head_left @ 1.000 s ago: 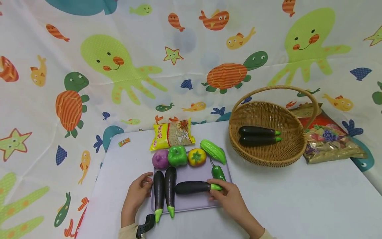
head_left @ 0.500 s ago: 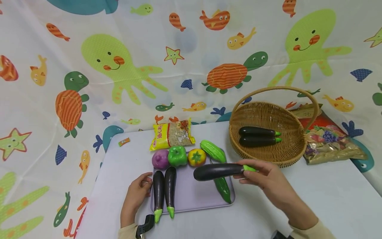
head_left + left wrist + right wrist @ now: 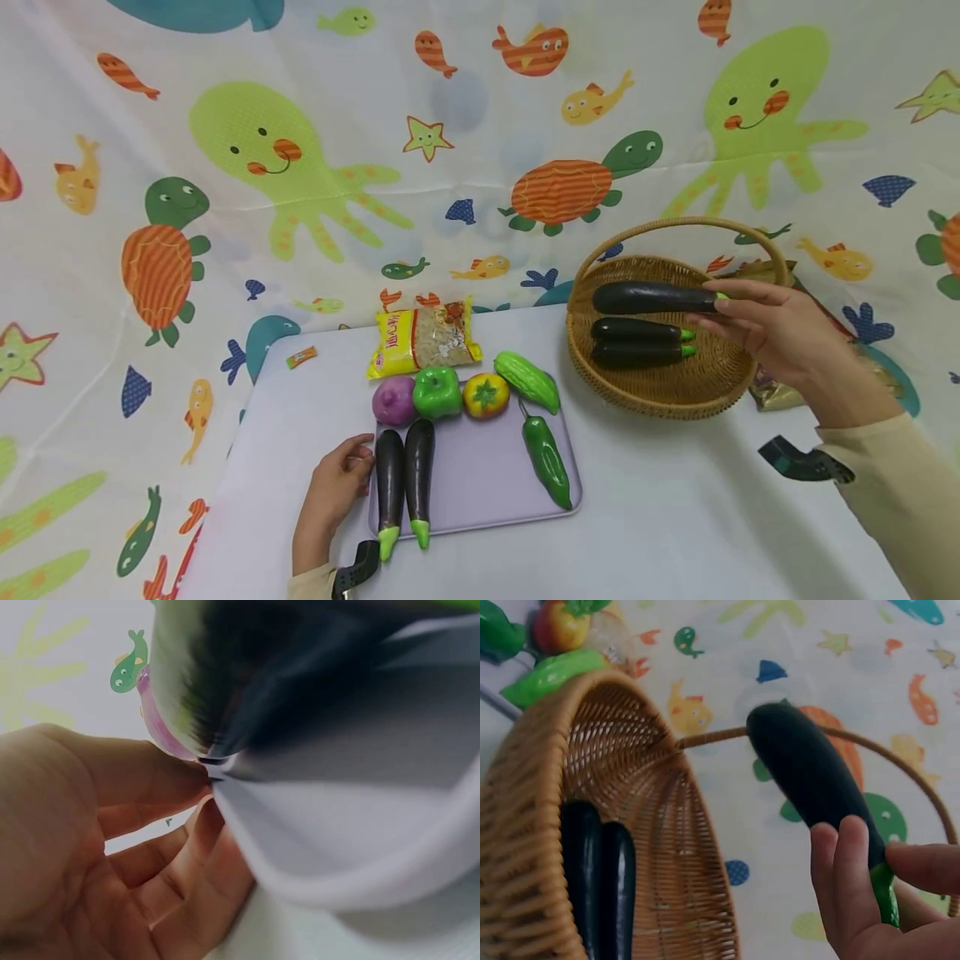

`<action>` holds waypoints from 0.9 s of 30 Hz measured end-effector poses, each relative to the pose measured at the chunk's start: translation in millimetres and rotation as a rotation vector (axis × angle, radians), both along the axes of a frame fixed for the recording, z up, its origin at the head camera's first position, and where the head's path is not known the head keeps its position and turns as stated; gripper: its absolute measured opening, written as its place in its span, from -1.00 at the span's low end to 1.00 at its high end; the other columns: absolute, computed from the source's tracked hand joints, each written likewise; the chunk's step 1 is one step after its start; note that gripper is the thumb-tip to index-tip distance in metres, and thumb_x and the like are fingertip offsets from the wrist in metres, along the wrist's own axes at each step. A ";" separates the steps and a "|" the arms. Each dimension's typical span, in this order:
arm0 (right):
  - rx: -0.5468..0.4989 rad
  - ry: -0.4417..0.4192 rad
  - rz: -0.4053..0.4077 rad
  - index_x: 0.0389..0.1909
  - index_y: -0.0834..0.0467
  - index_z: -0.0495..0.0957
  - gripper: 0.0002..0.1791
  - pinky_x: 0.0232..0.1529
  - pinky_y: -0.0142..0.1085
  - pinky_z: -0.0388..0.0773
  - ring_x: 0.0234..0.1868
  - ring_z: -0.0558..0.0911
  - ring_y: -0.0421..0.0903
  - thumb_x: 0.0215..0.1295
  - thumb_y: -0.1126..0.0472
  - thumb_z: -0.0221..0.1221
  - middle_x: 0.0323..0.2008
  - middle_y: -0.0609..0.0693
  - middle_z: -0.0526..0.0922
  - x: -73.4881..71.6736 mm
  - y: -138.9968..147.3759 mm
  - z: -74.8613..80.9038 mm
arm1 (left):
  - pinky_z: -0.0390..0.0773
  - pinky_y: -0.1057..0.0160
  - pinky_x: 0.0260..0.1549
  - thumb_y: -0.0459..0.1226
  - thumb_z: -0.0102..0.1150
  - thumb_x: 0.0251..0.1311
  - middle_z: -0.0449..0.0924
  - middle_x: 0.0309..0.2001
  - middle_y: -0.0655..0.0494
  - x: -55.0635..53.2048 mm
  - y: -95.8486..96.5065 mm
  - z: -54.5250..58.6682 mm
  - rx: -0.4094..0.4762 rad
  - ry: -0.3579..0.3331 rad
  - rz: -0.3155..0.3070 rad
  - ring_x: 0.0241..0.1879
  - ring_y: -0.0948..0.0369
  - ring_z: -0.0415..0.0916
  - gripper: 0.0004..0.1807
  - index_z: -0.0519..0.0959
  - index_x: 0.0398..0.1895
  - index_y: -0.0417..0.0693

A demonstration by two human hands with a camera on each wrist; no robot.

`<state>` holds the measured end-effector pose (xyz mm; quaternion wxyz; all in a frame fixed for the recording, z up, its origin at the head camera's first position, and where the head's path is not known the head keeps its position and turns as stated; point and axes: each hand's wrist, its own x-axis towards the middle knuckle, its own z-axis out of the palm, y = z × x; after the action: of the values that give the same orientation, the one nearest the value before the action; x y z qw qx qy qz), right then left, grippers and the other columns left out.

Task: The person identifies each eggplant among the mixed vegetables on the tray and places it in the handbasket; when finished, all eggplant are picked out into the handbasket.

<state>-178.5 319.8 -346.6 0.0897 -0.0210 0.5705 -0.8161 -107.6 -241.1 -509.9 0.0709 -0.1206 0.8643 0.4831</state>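
Note:
My right hand (image 3: 783, 329) pinches a dark eggplant (image 3: 648, 297) by its green stem end and holds it level over the wicker basket (image 3: 660, 408). In the right wrist view this held eggplant (image 3: 810, 776) stands apart from the two eggplants (image 3: 600, 877) lying side by side in the basket. My left hand (image 3: 339, 483) pinches the left rim of the lilac tray (image 3: 487, 487), thumb and fingers meeting at its edge (image 3: 247, 847). Two more eggplants (image 3: 405, 479) lie along the tray's left side, their green ends past the front rim.
Along the tray's back sit a purple onion (image 3: 394, 401), green bell pepper (image 3: 437, 392), yellow-red tomato-like fruit (image 3: 486, 396) and bumpy green gourd (image 3: 527, 381). A green chili (image 3: 547, 462) lies right. Behind are a yellow food bag (image 3: 425, 337) and small wrapper (image 3: 302, 357); another bag (image 3: 776, 396) is partly hidden.
My right hand has lifted the eggplant off the tray and carried it right and back over the basket, uncovering the chili. My left hand has stayed at the tray's rim.

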 end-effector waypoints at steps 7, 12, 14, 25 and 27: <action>0.087 -0.167 -0.032 -0.16 0.10 0.75 -0.71 0.09 -0.24 0.64 -0.05 0.71 -0.12 0.47 0.46 0.09 0.11 0.01 0.30 -45.9 -8.7 4.0 | 0.65 0.31 -0.46 -0.46 0.04 0.41 0.54 -0.05 -0.14 -1.2 -2.2 1.8 -0.008 0.005 -0.004 -0.31 0.16 0.50 -0.59 0.49 0.30 -0.27; 0.132 -0.288 -0.044 -0.27 0.04 0.72 -0.66 0.20 -0.31 0.55 0.52 0.21 0.08 0.51 0.43 0.02 0.59 0.16 -0.17 -76.5 -13.6 2.3 | 0.65 0.30 -0.46 -0.48 0.03 0.41 0.54 -0.05 -0.15 -0.2 -1.8 -0.7 0.011 -0.006 0.011 -0.33 0.18 0.50 -0.59 0.50 0.30 -0.26; 0.113 -0.336 -0.046 -0.28 0.06 0.70 -0.65 0.23 -0.32 0.52 0.59 -0.05 0.12 0.53 0.44 -0.02 0.63 0.02 -0.36 -85.7 -12.3 -0.6 | 0.64 0.30 -0.47 -0.47 0.04 0.41 0.54 -0.06 -0.15 -0.1 -1.8 -1.3 0.016 -0.005 0.010 -0.34 0.18 0.50 -0.59 0.50 0.29 -0.27; 0.130 -0.444 0.026 0.62 0.19 -0.11 -0.32 0.26 -0.35 0.49 0.21 0.54 0.05 0.57 0.40 -0.12 0.63 -0.04 -0.49 -119.5 2.1 -27.9 | 0.64 0.28 -0.49 -0.47 0.04 0.41 0.55 -0.07 -0.14 0.4 -1.3 -0.9 0.025 0.006 0.011 -0.34 0.17 0.49 -0.59 0.48 0.30 -0.30; 0.161 -0.434 0.055 0.63 0.21 -0.21 -0.29 0.25 -0.36 0.49 0.12 0.59 0.01 0.59 0.38 -0.15 0.62 -0.02 -0.54 -122.1 5.3 -33.9 | 0.64 0.28 -0.49 -0.47 0.04 0.41 0.54 -0.08 -0.13 0.2 -1.0 -1.5 0.018 0.003 0.017 -0.35 0.17 0.49 -0.59 0.49 0.30 -0.29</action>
<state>-300.6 325.0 -380.5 0.2340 0.1469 0.6004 -0.7505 -107.3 -242.1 -511.4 0.0666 -0.1267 0.8589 0.4918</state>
